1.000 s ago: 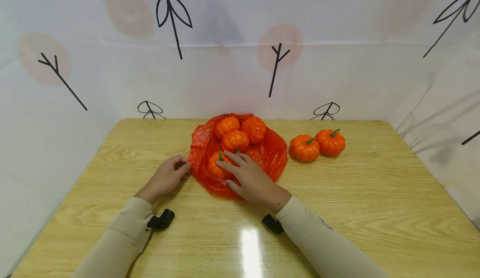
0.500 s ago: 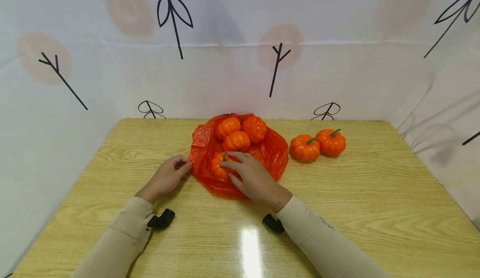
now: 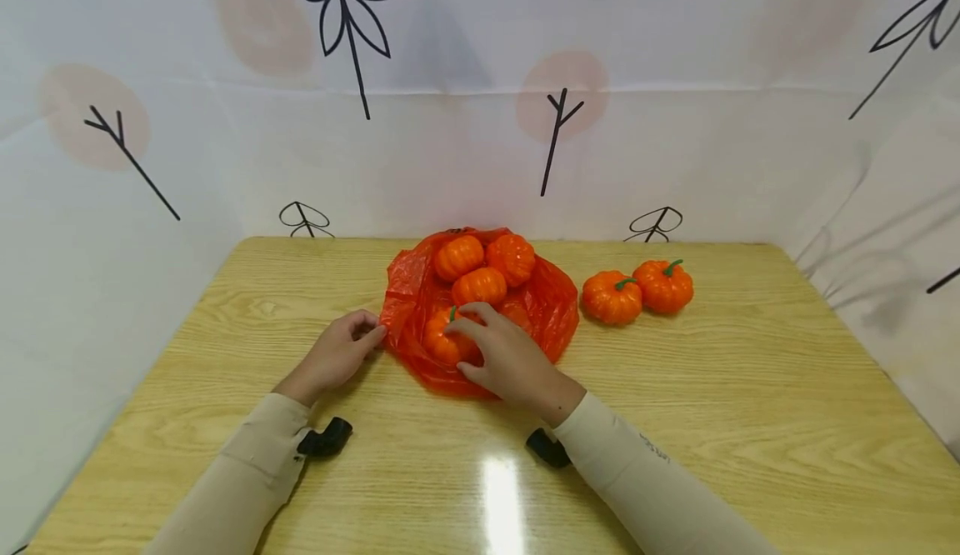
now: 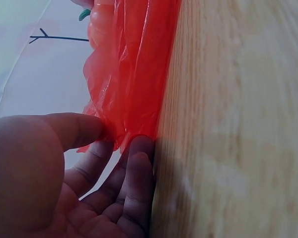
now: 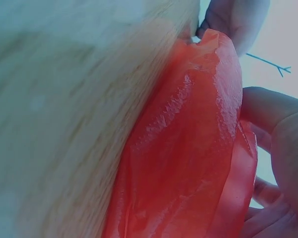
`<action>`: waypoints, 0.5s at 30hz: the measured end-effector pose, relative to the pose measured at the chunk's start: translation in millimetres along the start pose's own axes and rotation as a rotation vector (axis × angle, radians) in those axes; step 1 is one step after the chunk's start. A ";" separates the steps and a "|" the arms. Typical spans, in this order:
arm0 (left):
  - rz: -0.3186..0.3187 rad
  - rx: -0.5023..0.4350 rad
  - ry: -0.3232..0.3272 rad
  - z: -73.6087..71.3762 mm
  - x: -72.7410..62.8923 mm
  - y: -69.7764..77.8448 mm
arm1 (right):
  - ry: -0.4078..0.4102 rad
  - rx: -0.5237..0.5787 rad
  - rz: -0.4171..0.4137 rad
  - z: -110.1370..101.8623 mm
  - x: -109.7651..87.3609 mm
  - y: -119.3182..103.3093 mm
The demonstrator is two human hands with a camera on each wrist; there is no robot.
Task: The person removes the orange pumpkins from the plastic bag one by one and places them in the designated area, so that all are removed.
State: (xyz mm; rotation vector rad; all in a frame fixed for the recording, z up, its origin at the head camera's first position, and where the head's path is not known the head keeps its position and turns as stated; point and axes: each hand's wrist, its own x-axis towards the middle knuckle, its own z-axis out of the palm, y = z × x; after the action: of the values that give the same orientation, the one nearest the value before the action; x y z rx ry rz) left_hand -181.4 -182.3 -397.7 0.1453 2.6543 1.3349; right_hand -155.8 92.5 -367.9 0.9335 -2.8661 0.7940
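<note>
A red plastic bag lies spread on the table with several small orange toy pumpkins in it. My left hand pinches the bag's left edge; the left wrist view shows thumb and fingertips on the thin red film. My right hand reaches over the bag's front rim. Its curled fingers and thumb lie round the front pumpkin, whose green stem points up. In the right wrist view the bag's red side hides that pumpkin, and the thumb shows beside the film.
Two more pumpkins with green stems sit side by side on the wooden table, right of the bag. A black curved piece is at the left cuff, another at the right. A patterned white cloth stands behind the table.
My right hand's spread fingers have curled in over the front pumpkin. That pumpkin and the one behind it have shifted slightly right. The left hand stays at the bag's edge.
</note>
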 end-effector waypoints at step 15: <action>-0.002 0.007 -0.006 0.9 0.4 -0.5 | 0.019 -0.018 -0.020 0.3 -1.3 1.6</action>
State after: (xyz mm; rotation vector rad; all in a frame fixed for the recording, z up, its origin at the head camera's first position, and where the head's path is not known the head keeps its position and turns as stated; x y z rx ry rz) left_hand -181.7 -181.9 -398.7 0.1474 2.6542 1.3227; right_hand -155.6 94.2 -369.1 0.9462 -2.8377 0.7705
